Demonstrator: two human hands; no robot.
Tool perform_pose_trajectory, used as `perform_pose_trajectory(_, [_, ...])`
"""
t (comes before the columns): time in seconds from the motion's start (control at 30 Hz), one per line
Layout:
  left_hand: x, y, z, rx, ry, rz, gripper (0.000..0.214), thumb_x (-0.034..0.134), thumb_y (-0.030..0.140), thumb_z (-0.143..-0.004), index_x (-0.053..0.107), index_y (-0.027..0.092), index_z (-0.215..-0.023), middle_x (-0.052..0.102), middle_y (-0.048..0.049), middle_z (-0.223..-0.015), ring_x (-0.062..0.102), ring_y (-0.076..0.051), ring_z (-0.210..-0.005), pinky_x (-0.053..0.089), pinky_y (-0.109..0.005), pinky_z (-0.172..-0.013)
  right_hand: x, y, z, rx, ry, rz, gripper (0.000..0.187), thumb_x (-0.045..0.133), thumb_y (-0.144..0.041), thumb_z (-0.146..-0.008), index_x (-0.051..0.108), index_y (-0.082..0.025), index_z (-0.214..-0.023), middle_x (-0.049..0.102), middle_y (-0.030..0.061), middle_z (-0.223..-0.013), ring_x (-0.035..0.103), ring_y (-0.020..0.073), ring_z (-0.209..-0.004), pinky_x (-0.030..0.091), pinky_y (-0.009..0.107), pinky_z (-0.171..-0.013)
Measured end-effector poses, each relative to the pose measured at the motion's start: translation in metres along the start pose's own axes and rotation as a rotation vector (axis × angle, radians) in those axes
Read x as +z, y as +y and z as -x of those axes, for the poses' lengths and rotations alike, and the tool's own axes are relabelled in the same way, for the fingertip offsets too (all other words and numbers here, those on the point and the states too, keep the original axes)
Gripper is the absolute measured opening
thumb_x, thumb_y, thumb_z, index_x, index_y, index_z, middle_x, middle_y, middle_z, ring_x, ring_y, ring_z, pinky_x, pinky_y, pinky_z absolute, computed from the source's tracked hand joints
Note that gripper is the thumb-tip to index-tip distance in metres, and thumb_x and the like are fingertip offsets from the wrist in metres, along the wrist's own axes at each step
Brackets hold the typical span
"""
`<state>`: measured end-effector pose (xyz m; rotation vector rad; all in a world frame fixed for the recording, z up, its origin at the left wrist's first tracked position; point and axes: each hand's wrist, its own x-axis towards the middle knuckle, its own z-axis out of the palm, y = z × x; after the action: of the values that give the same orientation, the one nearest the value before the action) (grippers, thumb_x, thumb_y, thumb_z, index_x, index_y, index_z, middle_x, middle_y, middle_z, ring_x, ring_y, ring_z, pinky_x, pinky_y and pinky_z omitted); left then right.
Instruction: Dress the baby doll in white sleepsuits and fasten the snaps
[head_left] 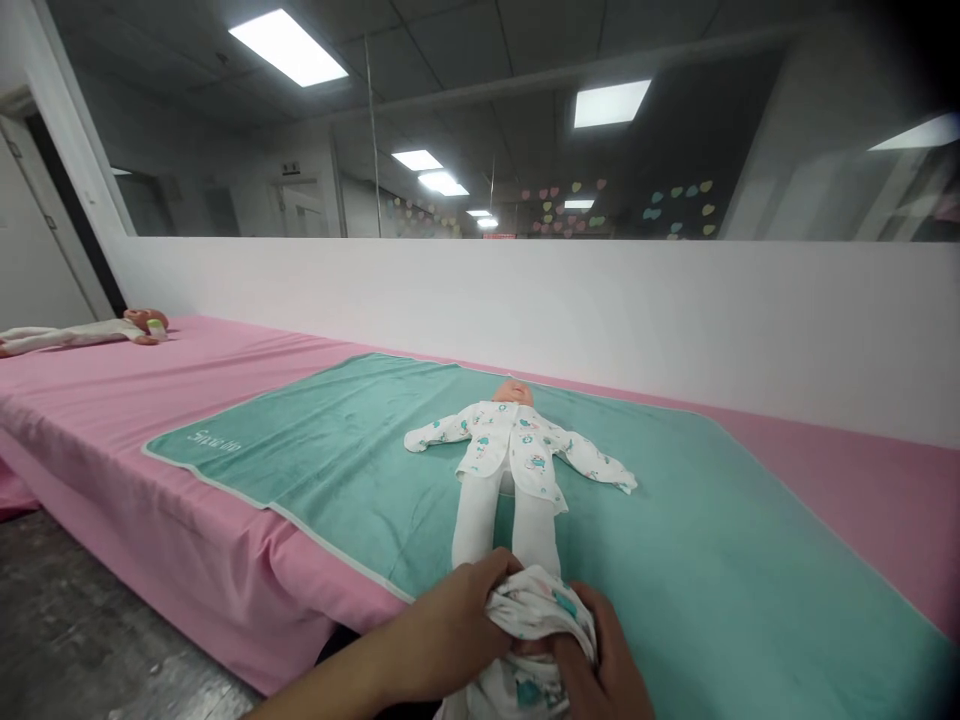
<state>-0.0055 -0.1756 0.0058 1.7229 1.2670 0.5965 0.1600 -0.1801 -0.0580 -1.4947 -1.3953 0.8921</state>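
A baby doll (514, 392) lies on its back in a white printed shirt (495, 440), with its legs (476, 515) in white pointing towards me. Close to me, at the lower ends of the legs, is a bunched white baby garment (540, 600) with green and blue prints, probably pants. My left hand (469, 625) grips its left edge, thumb on top. On the other side my right hand (607, 660) holds the gathered opening, with fingers tucked inside it. The doll's feet are hidden behind the cloth and hands.
Under the doll is a green towel (322, 430) on a pink-covered bed (247, 345). Another doll (82, 335) lies at the far left beside a small bottle (156, 328). A white wall (450, 300) with a mirror or window above stands behind the bed.
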Motion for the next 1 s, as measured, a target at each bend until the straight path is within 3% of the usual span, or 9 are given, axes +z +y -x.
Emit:
perform_pose_trajectory(0.2, [-0.011, 0.004, -0.01, 0.096, -0.088, 0.144, 0.041, 0.06, 0.01, -0.062, 0.052, 0.018, -0.102, 0.061, -0.0001, -0.096, 0.056, -0.017, -0.091, 0.044, -0.025, -0.074, -0.013, -0.014, -0.006, -0.121, -0.136, -0.156, 0.039, 0.053, -0.034, -0.075, 0.052, -0.018, -0.111, 0.062, 0.0086, -0.11, 0.06, 0.0211, -0.094, 0.051, 0.026, -0.076])
perform_pose_trajectory(0.37, [-0.014, 0.004, -0.022, 0.187, -0.161, 0.136, 0.045, 0.066, 0.016, -0.063, 0.053, 0.019, -0.106, 0.061, -0.0011, -0.1, 0.056, -0.017, -0.09, 0.044, -0.026, -0.075, -0.025, -0.003, -0.012, -0.118, -0.161, -0.216, 0.04, 0.051, -0.035, -0.079, 0.051, -0.022, -0.117, 0.057, 0.008, -0.119, 0.055, 0.021, -0.105, 0.046, 0.028, -0.087])
perform_pose_trajectory(0.5, [-0.012, 0.007, -0.024, 0.211, -0.145, 0.058, 0.04, 0.067, 0.021, -0.065, 0.054, 0.019, -0.103, 0.061, -0.0006, -0.096, 0.056, -0.015, -0.084, 0.043, -0.025, -0.073, -0.035, 0.006, -0.023, -0.095, -0.269, -0.29, 0.04, 0.053, -0.034, -0.079, 0.052, -0.022, -0.117, 0.055, 0.0076, -0.123, 0.053, 0.0216, -0.109, 0.043, 0.033, -0.092])
perform_pose_trajectory(0.63, [-0.009, 0.008, -0.022, 0.191, -0.098, 0.064, 0.044, 0.068, 0.034, -0.067, 0.052, 0.019, -0.106, 0.06, -0.0017, -0.095, 0.056, -0.016, -0.084, 0.043, -0.025, -0.07, -0.048, -0.004, -0.034, -0.063, -0.439, -0.326, 0.043, 0.056, -0.034, -0.077, 0.052, -0.021, -0.118, 0.057, 0.0073, -0.12, 0.053, 0.022, -0.108, 0.041, 0.035, -0.093])
perform_pose_trajectory(0.73, [-0.008, 0.005, -0.023, 0.202, -0.097, 0.057, 0.047, 0.068, 0.03, -0.068, 0.05, 0.02, -0.11, 0.06, -0.0019, -0.097, 0.056, -0.017, -0.085, 0.043, -0.026, -0.071, -0.056, -0.017, -0.04, -0.047, -0.51, -0.26, 0.045, 0.056, -0.034, -0.077, 0.051, -0.02, -0.119, 0.059, 0.0071, -0.115, 0.055, 0.022, -0.104, 0.041, 0.036, -0.092])
perform_pose_trajectory(0.87, [-0.011, -0.001, -0.029, 0.187, -0.097, 0.138, 0.058, 0.067, 0.02, -0.064, 0.048, 0.023, -0.118, 0.059, -0.002, -0.104, 0.055, -0.019, -0.093, 0.042, -0.03, -0.078, -0.059, -0.022, -0.049, -0.133, -0.483, -0.113, 0.04, 0.049, -0.025, -0.079, 0.052, -0.02, -0.119, 0.06, 0.0056, -0.111, 0.056, 0.0213, -0.099, 0.042, 0.036, -0.089])
perform_pose_trajectory(1.0, [-0.021, -0.001, -0.034, 0.156, -0.163, 0.523, 0.057, 0.064, 0.008, -0.062, 0.05, 0.022, -0.115, 0.057, -0.003, -0.108, 0.052, -0.021, -0.103, 0.04, -0.031, -0.084, -0.053, -0.013, -0.066, -0.253, -0.367, 0.092, 0.037, 0.042, -0.016, -0.075, 0.057, -0.022, -0.108, 0.063, 0.0025, -0.1, 0.057, 0.0197, -0.092, 0.042, 0.034, -0.085])
